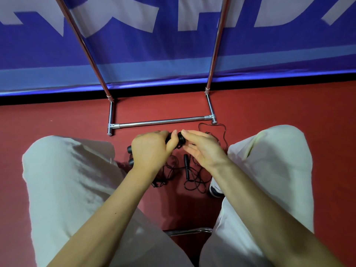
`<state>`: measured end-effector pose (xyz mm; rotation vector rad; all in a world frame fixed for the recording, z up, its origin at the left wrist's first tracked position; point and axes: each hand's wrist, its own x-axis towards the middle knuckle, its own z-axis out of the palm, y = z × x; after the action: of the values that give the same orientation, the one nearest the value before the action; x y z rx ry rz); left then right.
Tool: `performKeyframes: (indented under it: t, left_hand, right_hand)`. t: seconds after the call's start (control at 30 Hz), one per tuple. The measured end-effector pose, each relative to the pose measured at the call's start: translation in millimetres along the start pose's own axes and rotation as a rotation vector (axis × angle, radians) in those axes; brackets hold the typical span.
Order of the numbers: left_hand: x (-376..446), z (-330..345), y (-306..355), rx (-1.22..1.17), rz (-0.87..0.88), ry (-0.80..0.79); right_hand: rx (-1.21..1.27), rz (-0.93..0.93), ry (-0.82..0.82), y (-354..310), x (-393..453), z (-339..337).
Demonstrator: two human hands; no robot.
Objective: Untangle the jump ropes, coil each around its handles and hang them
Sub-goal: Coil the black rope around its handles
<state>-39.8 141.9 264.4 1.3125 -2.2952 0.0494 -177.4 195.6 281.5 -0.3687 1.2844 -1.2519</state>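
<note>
My left hand [149, 149] is clenched around a pair of black jump rope handles [174, 138], fingers wrapped over them, with two handle ends [130, 155] poking out below my wrist side. My right hand [202, 149] sits just beside it, thumb and forefinger at the far end of the same handles, where a dark round cap shows; other fingers relaxed and extended, whether they pinch the cord I cannot tell. Held above the floor [57, 120], between my knees.

Below the hands, a tangle of thin black rope [192, 182] lies on the red floor, with another black handle [186, 164] in it. One cord loop [221, 130] runs out toward the right foot of the metal rack [163, 121], near it. Rack's low crossbar is just beyond my hands; its two uprights rise in front of a blue banner [173, 60] with pale lettering. Light trousers [67, 180] on both legs, a shoe [215, 189] tip by the rope pile.
</note>
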Motion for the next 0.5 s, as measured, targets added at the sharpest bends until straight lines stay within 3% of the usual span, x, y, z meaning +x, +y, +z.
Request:
performKeyframes:
  t: [0.33, 0.5]
  left_hand:
    - [-4, 14, 2, 0.039, -0.002, 0.124]
    - [1, 20, 2, 0.042, 0.015, 0.146]
  right_hand:
    - [-0.072, -0.107, 0.263, 3, 0, 30]
    - [0.007, -0.147, 0.274, 0, 1, 31]
